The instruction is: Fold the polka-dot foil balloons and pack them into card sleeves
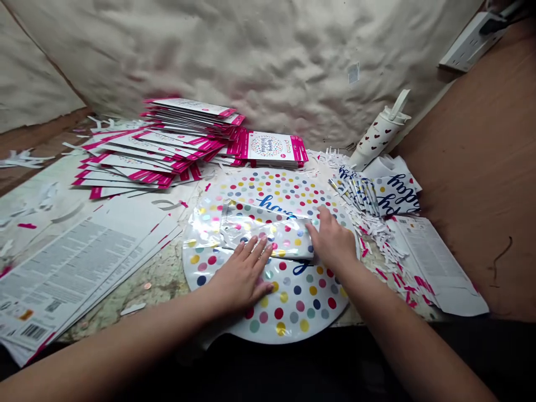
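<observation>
A round foil balloon (297, 298) with coloured polka dots and blue script lies flat on the worktop in front of me. A folded band of dotted foil (266, 230) lies across its middle; I cannot tell whether it is part of this balloon or a separate one. My left hand (242, 273) rests flat on the balloon, fingers spread, just below the band. My right hand (330, 240) presses on the band's right end, holding nothing in its fingers.
Pink-edged packaging cards (167, 151) lie in loose piles behind the balloon. Printed sheets (71, 262) lie at the left. A printed white card (431, 257), shredded paper (372, 237), and a heart-patterned paper roll (377, 137) lie at the right. A power strip (471, 42) sits top right.
</observation>
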A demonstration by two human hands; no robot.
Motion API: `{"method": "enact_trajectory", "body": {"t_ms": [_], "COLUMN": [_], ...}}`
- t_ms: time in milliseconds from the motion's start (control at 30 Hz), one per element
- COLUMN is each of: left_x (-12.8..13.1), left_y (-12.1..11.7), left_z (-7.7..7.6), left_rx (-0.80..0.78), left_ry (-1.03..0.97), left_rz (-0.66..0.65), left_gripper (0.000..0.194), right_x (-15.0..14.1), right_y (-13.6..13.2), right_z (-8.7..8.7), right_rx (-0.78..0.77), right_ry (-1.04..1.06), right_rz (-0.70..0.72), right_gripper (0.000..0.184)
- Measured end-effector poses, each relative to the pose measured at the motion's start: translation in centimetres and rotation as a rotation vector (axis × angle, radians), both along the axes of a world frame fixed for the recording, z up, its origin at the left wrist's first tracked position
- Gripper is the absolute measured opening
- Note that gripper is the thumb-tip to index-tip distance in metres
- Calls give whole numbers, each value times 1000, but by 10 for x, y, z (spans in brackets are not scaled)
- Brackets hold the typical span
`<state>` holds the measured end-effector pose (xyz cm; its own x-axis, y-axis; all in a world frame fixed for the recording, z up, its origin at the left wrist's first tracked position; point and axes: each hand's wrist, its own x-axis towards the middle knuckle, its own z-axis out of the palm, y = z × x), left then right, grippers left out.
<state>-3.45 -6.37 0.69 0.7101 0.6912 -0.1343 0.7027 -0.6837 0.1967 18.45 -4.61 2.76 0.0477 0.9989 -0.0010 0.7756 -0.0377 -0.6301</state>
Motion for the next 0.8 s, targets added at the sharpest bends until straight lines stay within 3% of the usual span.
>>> {"method": "enact_trajectory", "body": {"t_ms": [100, 167, 267, 333, 467, 500, 567, 667, 733, 800], "left_x": [-5, -5, -1, 5, 13, 11, 5, -6, -9, -11], "left_y": [2, 3, 3, 3, 8, 10, 12, 12, 9, 6], "left_z": [-1, -1, 1, 5, 10, 9, 7, 1, -2, -4], "left_rx": [-8, -4, -10, 4, 42, 29, -26, -105, -113, -98], "left_ry": [-5, -2, 4, 16, 54, 47, -1, -71, -82, -85], "left_rz": [-8, -14, -14, 21, 78, 78, 50, -58, -134, -184], "left_gripper": [72, 72, 70, 68, 52, 51, 52, 53, 52, 53], "right_x": [-20, -26, -20, -16, -13, -10, -1, 17, 24, 27], "right_y": [-22, -28, -29, -35, -63, -69, -76, -71, -64, -57], "right_z": [-6, -14, -16, -10, 1, -1, -12, -33, -41, -42], "right_rx": [272, 225, 122, 166, 569, 650, 648, 409, 374, 449], "right_ry": [-341, -521, -678, -678, -444, -367, -238, -145, -164, -214], "right_rz": [421, 575, 485, 452, 669, 654, 453, 148, 201, 466], "right_gripper": [45, 46, 42, 35, 33, 39, 60, 83, 86, 77]}}
